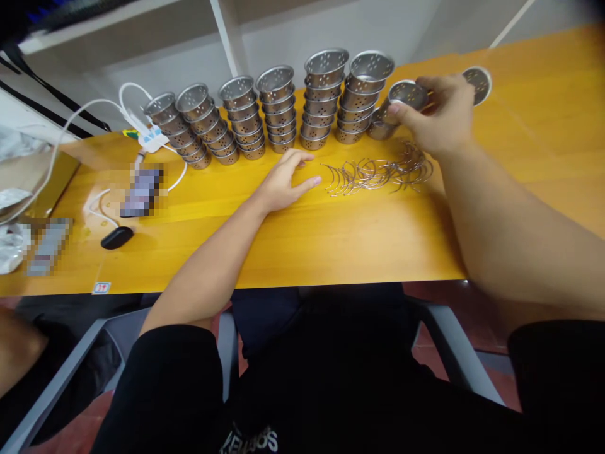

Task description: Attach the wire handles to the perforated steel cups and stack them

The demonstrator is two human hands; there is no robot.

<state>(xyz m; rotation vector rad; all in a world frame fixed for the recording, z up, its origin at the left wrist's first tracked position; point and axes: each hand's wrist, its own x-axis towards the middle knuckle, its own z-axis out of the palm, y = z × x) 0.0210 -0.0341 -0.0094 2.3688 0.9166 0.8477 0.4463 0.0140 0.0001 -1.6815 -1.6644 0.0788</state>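
Observation:
My right hand (437,116) is closed round a small perforated metal cup (407,94) at the right end of a row of stacked metal cups (278,110). Just in front of that hand lies a loose pile of thin wire handles (378,173) on the yellow table (331,233). My left hand (286,180) rests flat on the table with its fingers apart, holding nothing, its fingertips just left of the wire pile. Another single cup (477,82) lies on its side behind my right hand.
A white power strip with cables (149,135), a blurred phone (142,189) and a black oval object (116,238) lie on the table's left part. Foil-like wrapping (12,208) sits at the far left. Grey chair arms (444,340) show below the table edge.

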